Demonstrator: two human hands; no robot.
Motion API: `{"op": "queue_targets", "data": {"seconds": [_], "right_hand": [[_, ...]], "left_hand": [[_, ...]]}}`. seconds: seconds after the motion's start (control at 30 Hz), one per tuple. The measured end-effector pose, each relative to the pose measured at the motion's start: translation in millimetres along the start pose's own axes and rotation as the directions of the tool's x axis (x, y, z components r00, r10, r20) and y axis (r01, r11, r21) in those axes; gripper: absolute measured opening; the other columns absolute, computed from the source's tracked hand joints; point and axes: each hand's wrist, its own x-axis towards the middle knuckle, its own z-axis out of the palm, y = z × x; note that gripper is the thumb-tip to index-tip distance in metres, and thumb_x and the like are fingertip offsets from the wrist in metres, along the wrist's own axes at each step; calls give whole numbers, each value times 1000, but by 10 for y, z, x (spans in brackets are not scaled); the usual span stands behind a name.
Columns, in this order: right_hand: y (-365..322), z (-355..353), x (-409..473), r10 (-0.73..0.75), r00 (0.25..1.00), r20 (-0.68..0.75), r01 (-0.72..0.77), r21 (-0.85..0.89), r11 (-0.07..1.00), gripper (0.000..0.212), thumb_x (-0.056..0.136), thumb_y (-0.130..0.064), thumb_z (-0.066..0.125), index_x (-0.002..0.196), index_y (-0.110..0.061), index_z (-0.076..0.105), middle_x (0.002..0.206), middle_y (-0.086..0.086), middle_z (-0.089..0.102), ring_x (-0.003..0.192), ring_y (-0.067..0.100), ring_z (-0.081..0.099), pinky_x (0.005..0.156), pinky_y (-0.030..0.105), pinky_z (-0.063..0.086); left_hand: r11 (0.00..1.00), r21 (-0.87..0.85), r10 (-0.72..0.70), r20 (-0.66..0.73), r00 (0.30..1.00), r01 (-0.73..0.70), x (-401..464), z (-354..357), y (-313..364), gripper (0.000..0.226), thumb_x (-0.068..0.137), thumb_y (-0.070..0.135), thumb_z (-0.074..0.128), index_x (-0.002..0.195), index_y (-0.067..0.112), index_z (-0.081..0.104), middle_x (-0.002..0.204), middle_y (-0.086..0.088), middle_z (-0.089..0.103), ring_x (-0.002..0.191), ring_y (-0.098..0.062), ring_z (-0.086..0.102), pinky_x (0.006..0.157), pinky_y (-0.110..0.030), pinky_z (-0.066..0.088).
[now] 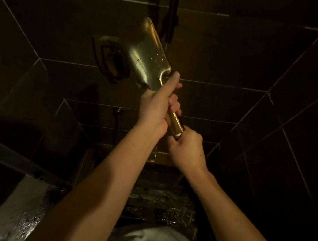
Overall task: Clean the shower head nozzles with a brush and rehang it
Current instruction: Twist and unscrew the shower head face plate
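Note:
A gold, rectangular shower head (149, 56) with water drops on its back is held up in front of the dark tiled wall, tilted with its head up and left. My left hand (157, 103) grips the upper handle, the index finger stretched along the neck. My right hand (186, 147) is closed around the lower end of the gold handle (176, 125). Just left of the head, a gold wall bracket (109, 58) sticks out of the wall. The nozzle face is turned away and hidden. No brush is in view.
Dark vertical pipes (172, 8) run up the wall behind the head. A small round wall fitting (118, 110) sits lower down. A gold floor drain (160, 158) lies at the wall's foot. A wet pale ledge (21, 209) and glass edge are at bottom left.

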Motion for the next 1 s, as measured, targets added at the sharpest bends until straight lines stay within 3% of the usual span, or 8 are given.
{"op": "queue_targets", "data": {"seconds": [0.13,0.3,0.43,0.53,0.67,0.8,0.9,1.0], "right_hand": [[-9,-97,-17,13,942,334,-136,348,927,8,87,-7,60,82,-5,54,58,7,46,42,20,42,44,32,34],[-4,-218,-19,-117,641,759,-423,475,772,38,92,-3,55,61,-20,40,46,-4,32,32,5,26,35,21,12],[21,-224,23,-181,480,859,-557,457,693,40,91,-2,52,61,-22,35,45,-9,33,31,1,27,32,16,14],[33,-149,-2,-111,562,820,-562,477,676,38,91,-2,52,61,-22,38,47,-7,34,33,3,28,34,19,13],[56,-15,37,94,944,317,-183,262,948,15,85,-9,60,72,-11,54,57,5,48,44,19,44,43,31,34],[130,88,49,60,988,141,-86,189,978,8,85,-11,62,80,-6,62,64,9,60,53,21,54,52,37,44],[69,-12,31,27,964,263,-131,384,914,8,86,-6,60,80,-7,55,56,6,46,43,21,41,45,34,33],[4,-145,7,-66,842,535,-292,555,779,21,90,-3,58,73,-12,50,52,3,34,37,13,30,38,27,19]], "left_hand": [[997,40,-73,264,962,64,54,-101,57,13,94,23,68,95,11,71,71,-4,66,66,-18,66,68,-34,57],[921,-240,34,835,550,307,141,-314,-1,47,88,21,72,133,9,65,114,-23,73,102,-36,73,87,-43,60],[872,-360,186,871,455,331,207,-324,-104,31,94,24,69,122,10,73,96,-18,78,80,-26,76,69,-34,60],[877,-314,85,847,525,364,234,-302,-112,30,98,32,63,115,10,75,53,1,59,43,-11,56,47,-26,46],[986,-88,-113,278,954,142,160,-144,-82,25,95,36,68,90,12,70,46,8,39,37,-5,35,41,-21,30],[998,47,-42,-52,998,44,115,15,-136,29,90,34,77,100,8,71,52,5,42,43,-7,37,45,-24,35],[993,113,-43,131,990,28,149,-23,-68,21,89,28,76,98,9,71,56,4,48,49,-10,45,53,-26,42],[989,-93,-54,516,855,118,215,-166,19,25,83,22,74,105,11,73,73,-4,64,66,-17,62,67,-32,53]]}}
